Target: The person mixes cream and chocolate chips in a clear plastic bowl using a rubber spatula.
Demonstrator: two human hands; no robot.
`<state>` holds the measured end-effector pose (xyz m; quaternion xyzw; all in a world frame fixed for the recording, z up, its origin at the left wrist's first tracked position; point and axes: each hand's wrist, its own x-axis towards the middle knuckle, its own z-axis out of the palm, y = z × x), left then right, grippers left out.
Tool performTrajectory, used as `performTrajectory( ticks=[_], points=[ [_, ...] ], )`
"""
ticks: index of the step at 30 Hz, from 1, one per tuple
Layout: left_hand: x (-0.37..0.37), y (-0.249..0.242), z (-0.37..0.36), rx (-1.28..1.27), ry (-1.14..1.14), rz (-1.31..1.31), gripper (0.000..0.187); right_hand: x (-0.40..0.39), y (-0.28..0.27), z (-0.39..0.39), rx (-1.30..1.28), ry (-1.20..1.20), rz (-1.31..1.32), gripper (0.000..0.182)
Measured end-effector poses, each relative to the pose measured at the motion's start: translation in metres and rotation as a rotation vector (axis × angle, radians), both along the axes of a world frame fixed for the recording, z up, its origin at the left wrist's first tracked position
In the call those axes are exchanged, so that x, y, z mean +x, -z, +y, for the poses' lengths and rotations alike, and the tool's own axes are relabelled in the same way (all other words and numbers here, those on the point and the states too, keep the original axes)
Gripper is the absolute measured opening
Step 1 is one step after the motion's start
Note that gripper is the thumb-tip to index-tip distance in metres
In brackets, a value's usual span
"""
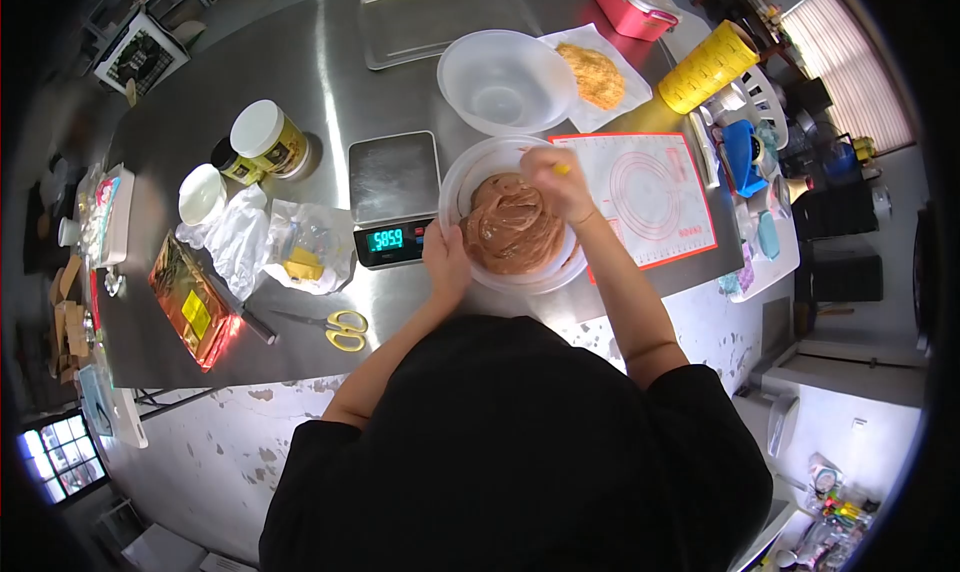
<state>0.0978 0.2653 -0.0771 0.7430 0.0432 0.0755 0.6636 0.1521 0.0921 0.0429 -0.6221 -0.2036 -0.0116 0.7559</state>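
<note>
A translucent plastic bowl (452, 182) holding a thick, glossy brown mixture (515, 234) stands at the table edge in front of me. My left hand (447, 264) grips the bowl's left side, thumb near the rim. Over the far right part of the bowl, my right hand (560, 184) is closed in a fist around a yellow-handled tool (562, 169); its working end is hidden. Just left of the bowl is a digital scale (394, 177) with a lit display that seems to read 585.9. A printed baking mat (640, 197) lies to the right.
Behind are an empty translucent bowl (505, 77), yellow crumbs (592, 75) on paper, a metal tray (440, 17) and a pink box (637, 5). A yellow roll (708, 67) lies right. Scissors (345, 330), a knife (258, 327), bags and tubs (268, 137) occupy the left.
</note>
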Motion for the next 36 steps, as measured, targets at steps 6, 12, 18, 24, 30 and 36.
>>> performTrajectory(
  ticks=[6, 12, 18, 24, 30, 36],
  points=[
    [-0.001, -0.003, -0.001, -0.021, -0.014, -0.004, 0.023, -0.047, 0.039, 0.019, -0.809, -0.499, -0.134, 0.034],
    [-0.001, -0.006, -0.004, -0.039, -0.049, -0.053, 0.021, -0.053, 0.001, -0.001, -0.749, -0.725, 0.069, 0.032],
    [-0.002, -0.005, 0.002, -0.037, 0.01, -0.03, 0.023, -0.029, -0.013, -0.032, -0.072, -0.01, 0.194, 0.037],
    [0.0, -0.008, -0.003, -0.029, -0.006, 0.012, 0.023, -0.051, 0.039, 0.022, 0.088, 0.446, 0.345, 0.037],
    [-0.001, -0.008, -0.001, -0.074, -0.011, -0.065, 0.02, -0.079, 0.025, -0.005, 0.026, -0.178, 0.27, 0.026],
    [0.001, -0.003, 0.0, 0.015, 0.031, 0.015, 0.02, -0.036, -0.003, -0.043, 0.206, -0.109, 0.267, 0.031]
  ],
)
